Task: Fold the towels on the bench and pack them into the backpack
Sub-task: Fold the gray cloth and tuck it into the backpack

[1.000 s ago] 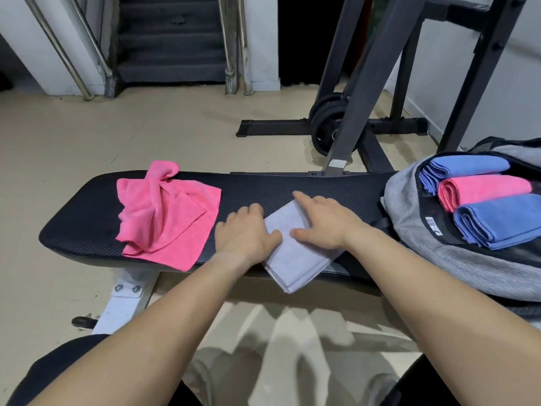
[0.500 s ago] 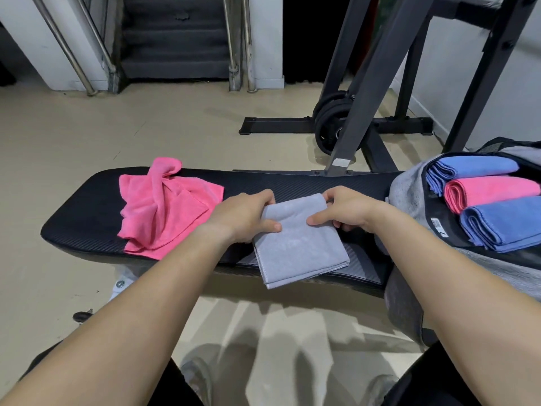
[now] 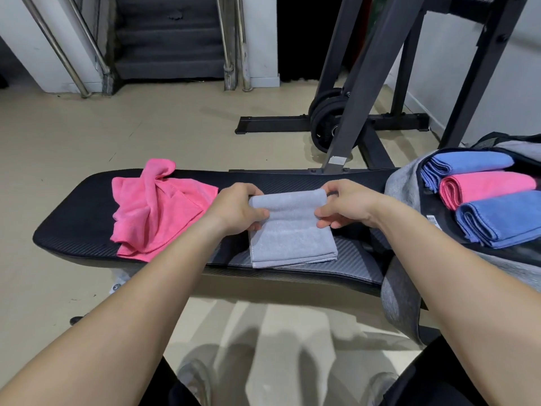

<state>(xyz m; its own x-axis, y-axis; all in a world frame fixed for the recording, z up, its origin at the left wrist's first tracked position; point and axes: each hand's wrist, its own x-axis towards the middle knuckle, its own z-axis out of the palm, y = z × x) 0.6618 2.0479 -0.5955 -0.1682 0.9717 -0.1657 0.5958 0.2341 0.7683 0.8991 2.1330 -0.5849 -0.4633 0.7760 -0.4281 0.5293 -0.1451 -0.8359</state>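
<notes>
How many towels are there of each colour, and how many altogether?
Pink towels: 2, one crumpled on the bench, one folded in the backpack
Blue towels: 2, both folded in the backpack
Grey towels: 1, held by both hands
Total: 5

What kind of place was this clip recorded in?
Most likely a gym: a padded workout bench, weight plates stacked at the foot of a dark steel rack, and a staircase behind.
</notes>
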